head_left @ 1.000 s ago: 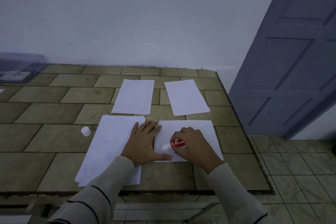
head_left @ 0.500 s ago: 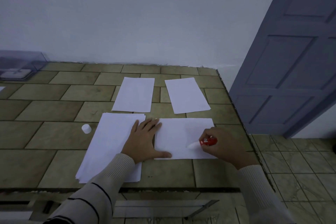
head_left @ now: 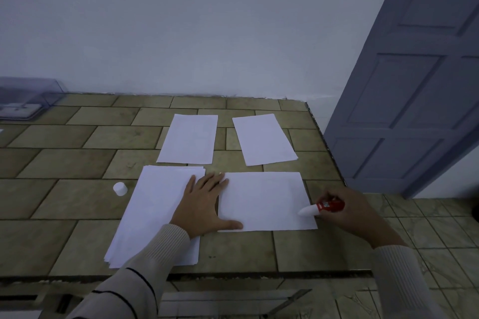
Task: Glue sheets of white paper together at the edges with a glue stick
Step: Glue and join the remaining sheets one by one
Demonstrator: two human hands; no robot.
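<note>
1. Left hand [head_left: 204, 204] lies flat, fingers straight, pinning the sheet [head_left: 264, 202] at its left edge, beside the stack [head_left: 155, 210].
2. Right hand [head_left: 347, 212] grasps the glue stick [head_left: 321, 208], tip at the sheet's right edge.
3. Risk: the tip overruns that edge and smears the table [head_left: 64, 202].
4. Risk: a hard stroke drags or buckles the sheet, which is pinned on one side only.
</note>
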